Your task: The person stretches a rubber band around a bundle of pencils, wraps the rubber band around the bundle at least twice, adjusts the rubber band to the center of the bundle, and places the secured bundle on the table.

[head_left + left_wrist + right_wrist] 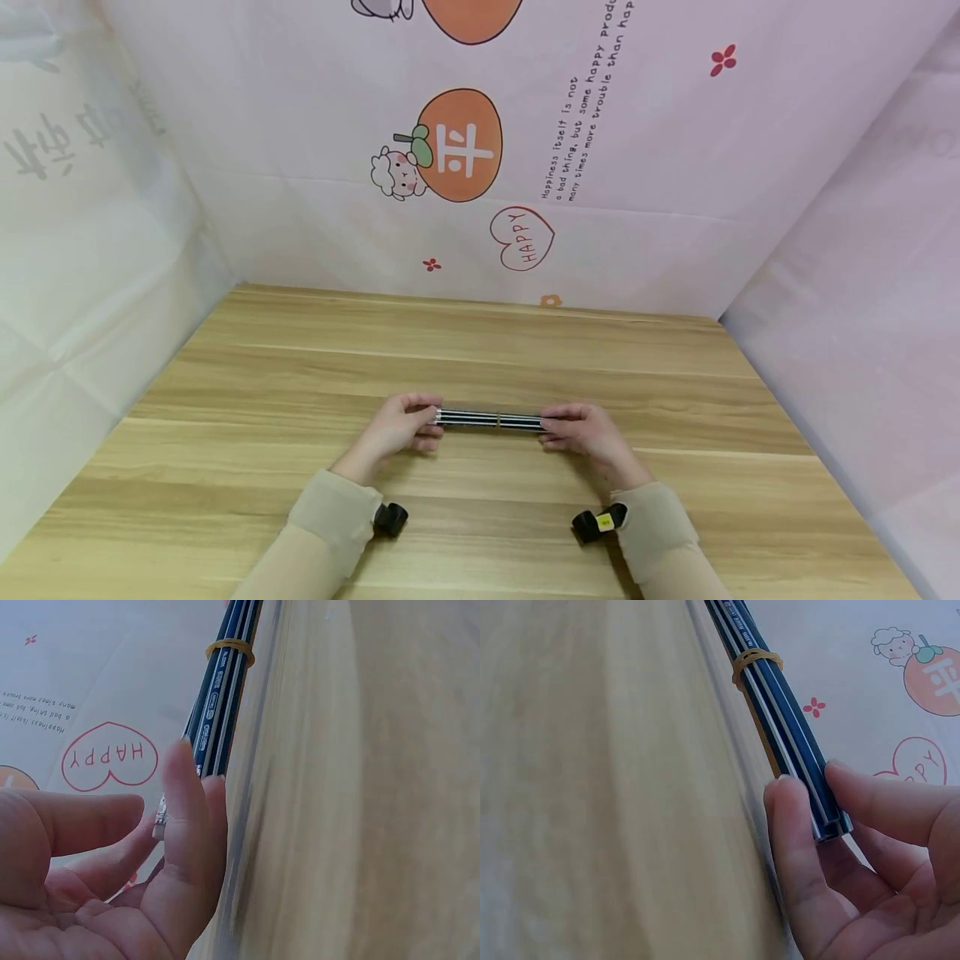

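Note:
A bundle of dark pencils (480, 418) with pale stripes lies crosswise between my two hands, bound near its middle by a yellowish rubber band (231, 651). My left hand (405, 423) holds the end with silver ferrules and a white eraser (158, 831), its fingers partly covering it. At the opposite end, my right hand (581, 429) pinches the pencils between thumb and fingers. The right wrist view shows the dark, flat pencil ends (832, 829) just inside that hand. The bundle appears held slightly above the table.
A wood-grain table (480, 350) spreads under both hands. White printed cloth (637, 167) hangs behind it and along both sides. Each wrist wears a beige band with a small black camera, such as the left camera (391, 519) and the right camera (597, 523).

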A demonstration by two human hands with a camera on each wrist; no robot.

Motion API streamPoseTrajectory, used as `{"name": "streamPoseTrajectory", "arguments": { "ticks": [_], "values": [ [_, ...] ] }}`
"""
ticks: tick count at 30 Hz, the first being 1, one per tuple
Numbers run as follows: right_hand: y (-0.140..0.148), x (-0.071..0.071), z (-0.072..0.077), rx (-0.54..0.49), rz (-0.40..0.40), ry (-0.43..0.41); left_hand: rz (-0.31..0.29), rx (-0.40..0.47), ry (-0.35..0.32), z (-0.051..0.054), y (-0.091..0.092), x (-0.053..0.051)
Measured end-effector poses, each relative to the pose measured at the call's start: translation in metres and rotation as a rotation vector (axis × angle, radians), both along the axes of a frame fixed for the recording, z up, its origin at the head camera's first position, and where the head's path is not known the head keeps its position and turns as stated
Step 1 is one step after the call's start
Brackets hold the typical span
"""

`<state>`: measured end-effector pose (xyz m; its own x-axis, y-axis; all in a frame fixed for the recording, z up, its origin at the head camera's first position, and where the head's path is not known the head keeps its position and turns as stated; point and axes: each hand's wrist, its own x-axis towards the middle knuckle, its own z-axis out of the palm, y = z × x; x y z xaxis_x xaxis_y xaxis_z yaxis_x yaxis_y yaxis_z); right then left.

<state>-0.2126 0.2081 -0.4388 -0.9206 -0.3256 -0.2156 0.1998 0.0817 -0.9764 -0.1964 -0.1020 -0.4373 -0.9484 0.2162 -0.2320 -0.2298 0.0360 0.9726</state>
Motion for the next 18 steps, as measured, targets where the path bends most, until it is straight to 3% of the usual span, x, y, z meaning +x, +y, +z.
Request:
{"name": "streamPoseTrajectory", "arguments": {
  "ticks": [5, 18],
  "values": [
    [-0.0001, 0.0003, 0.0, 0.032, -0.001, -0.007, 0.007, -0.033, -0.049, -0.0006, 0.0014, -0.0003],
    [-0.0045, 0.0019, -0.0005, 0.12, -0.042, -0.013, 0.004, -0.036, -0.057, 0.0003, 0.0016, 0.0016]
  ]
}}
